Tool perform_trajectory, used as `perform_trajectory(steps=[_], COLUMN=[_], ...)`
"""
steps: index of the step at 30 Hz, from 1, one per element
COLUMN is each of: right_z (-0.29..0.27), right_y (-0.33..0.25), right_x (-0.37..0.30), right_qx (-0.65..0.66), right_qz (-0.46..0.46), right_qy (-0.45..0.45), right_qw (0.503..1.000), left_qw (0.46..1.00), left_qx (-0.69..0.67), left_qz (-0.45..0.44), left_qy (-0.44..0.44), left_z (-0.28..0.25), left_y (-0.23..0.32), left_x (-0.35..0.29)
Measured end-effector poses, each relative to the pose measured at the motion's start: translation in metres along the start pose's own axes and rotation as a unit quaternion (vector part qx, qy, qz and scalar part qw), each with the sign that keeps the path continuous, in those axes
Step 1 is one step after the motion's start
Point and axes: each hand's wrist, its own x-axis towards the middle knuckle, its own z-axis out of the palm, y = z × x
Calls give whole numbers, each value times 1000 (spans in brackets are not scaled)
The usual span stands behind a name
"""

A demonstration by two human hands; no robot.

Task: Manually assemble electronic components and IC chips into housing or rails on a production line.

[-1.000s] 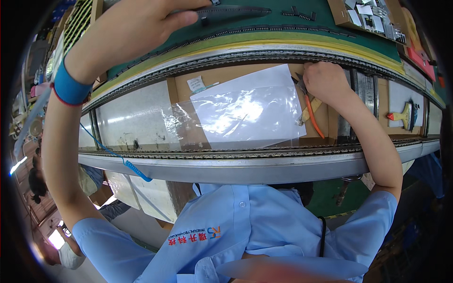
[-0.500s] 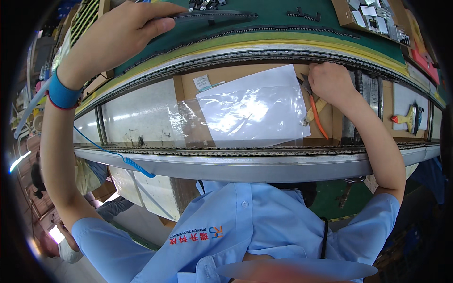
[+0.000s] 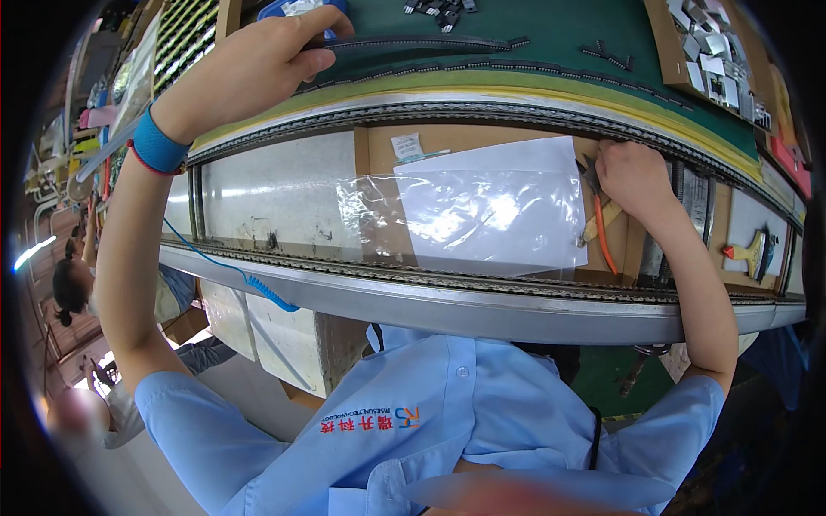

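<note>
Black component strip [image 3: 413,43] pinched in left hand [image 3: 249,73]; right hand [image 3: 632,176] apparently curled on pliers [image 3: 595,206].

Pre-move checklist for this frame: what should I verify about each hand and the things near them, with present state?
1. Left hand grips the long black strip: ok.
2. Blue wristband on the wrist, coiled cord attached: ok.
3. Right hand on the pliers: touching, grip cannot tell.
4. Clear bag lies flat on the line: ok.
5. Strip's far end free of loose parts: cannot tell.
</note>
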Motion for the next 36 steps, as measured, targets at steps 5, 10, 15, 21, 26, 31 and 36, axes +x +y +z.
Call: perform_trajectory(steps=[5,10,15,21,26,31,36], right_z=[2,1,2,-2,-3,-1,-2], right_y=[0,0,-2,-4,-4,-3,-4], right_x=[1,1,1,1,1,2,1], right_qx=[-7,-22,-30,-27,-29,-26,-16], right_qz=[3,-2,0,18,21,16,12], right_qy=[10,13,13,3,-9,-7,6], right_qw=[1000,1000,999,999,999,1000,1000], left_qw=[999,999,1000,999,998,989,996], left_qx=[19,18,6,25,-12,13,-20], left_qz=[28,15,-5,-33,-37,-107,-65], left_qy=[-7,-22,-30,-35,-45,-99,-57], left_z=[5,3,-2,-9,-8,-18,-15], left_y=[-19,-31,-37,-40,-50,-43,-44], left_x=[-10,-19,-26,-36,-42,-45,-42])
